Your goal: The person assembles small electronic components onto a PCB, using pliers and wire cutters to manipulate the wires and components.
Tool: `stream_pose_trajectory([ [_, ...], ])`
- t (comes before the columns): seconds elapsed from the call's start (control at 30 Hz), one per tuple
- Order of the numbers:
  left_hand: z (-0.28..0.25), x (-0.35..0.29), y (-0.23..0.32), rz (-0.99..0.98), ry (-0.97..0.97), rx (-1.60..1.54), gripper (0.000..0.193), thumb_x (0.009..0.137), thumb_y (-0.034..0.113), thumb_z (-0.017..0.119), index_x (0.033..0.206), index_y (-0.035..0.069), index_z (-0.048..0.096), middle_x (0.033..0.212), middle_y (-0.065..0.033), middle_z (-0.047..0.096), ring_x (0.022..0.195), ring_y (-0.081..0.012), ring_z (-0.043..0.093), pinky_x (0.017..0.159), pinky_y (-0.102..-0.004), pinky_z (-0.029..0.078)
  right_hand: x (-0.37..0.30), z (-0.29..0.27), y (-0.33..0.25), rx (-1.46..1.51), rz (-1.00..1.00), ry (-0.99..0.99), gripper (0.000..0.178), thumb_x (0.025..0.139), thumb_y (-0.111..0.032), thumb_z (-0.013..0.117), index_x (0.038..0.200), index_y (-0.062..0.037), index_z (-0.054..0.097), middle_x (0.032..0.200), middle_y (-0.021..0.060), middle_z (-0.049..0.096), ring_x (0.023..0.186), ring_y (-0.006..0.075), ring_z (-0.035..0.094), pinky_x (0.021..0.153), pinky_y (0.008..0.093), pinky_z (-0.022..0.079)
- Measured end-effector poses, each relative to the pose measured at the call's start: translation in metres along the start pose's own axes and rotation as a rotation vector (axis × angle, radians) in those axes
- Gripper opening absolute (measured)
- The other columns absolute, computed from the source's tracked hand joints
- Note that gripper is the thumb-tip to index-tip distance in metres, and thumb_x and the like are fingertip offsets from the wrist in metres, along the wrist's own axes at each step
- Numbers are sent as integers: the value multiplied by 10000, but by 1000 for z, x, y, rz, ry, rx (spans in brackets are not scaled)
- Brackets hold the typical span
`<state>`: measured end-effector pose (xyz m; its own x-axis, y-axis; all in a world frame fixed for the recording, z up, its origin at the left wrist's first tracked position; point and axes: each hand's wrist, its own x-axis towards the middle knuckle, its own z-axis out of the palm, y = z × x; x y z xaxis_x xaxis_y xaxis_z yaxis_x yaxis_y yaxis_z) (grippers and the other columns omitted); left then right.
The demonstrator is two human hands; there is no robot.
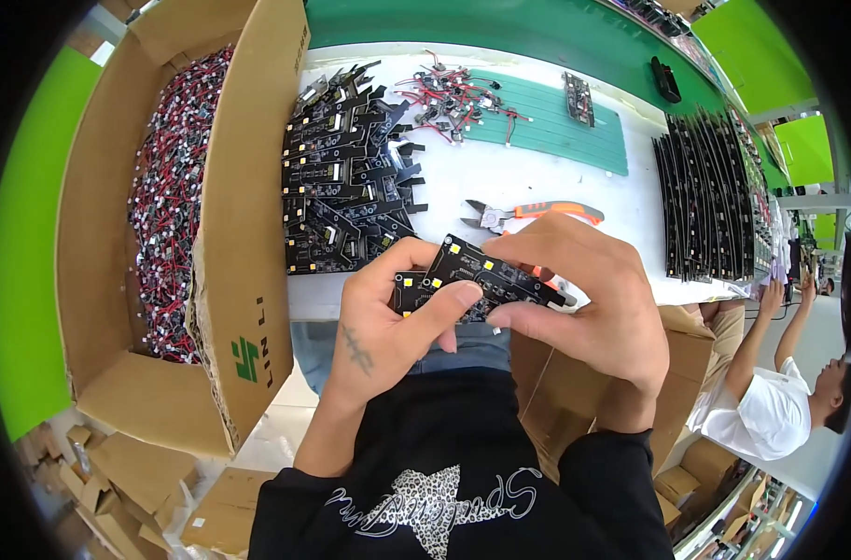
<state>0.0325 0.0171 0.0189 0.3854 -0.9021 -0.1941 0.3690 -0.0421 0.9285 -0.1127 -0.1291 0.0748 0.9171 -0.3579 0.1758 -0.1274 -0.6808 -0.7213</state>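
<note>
In front of my chest I hold two black circuit boards (472,262) with small yellow-white LEDs, one overlapping the other. My left hand (385,327) is closed around their left part, thumb pressed on top. Fingers and thumb of my right hand (598,299) pinch the right end of the upper board, where a pale connector-like piece shows. Just beyond my hands lie diagonal cutters (489,217) with orange and grey handles, partly covered by my right hand. Piled at the left of the white table (435,173) are several similar black boards (337,173).
A tall cardboard box (248,233) full of small red-and-black wired parts (175,205) stands at left. Loose wired connectors (453,103) and a single board (579,100) lie by a green mat (537,126). Upright boards (705,201) line the right; beyond is another person (771,411).
</note>
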Motion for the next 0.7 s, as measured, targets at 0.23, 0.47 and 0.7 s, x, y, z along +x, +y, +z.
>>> stream_pose_trajectory([
  [0.23, -3, -2, 2, 51, 67, 24, 173, 865, 98, 757, 942, -1, 636, 759, -11, 649, 541, -22, 533, 459, -179, 409, 3, 5, -9, -108, -29, 69, 431, 645, -70, 830, 1057, -18, 712, 885, 101, 660, 786, 226, 602, 770, 327, 482],
  [0.47, -1, -1, 3, -11, 81, 78, 190, 847, 118, 780, 922, 10, 644, 760, -6, 650, 529, -19, 520, 448, -173, 397, 0, 12, -3, 134, 145, 181, 328, 746, 44, 702, 1070, -7, 702, 891, 91, 646, 806, 184, 613, 691, 289, 471],
  [0.7, -13, -5, -1, -104, -79, 85, 193, 941, 173, 674, 899, -14, 654, 679, 2, 598, 473, -49, 510, 412, -199, 368, 13, 9, 12, 440, 64, -106, 309, 795, 9, 694, 1104, 1, 703, 918, 85, 654, 826, 174, 611, 723, 279, 462],
])
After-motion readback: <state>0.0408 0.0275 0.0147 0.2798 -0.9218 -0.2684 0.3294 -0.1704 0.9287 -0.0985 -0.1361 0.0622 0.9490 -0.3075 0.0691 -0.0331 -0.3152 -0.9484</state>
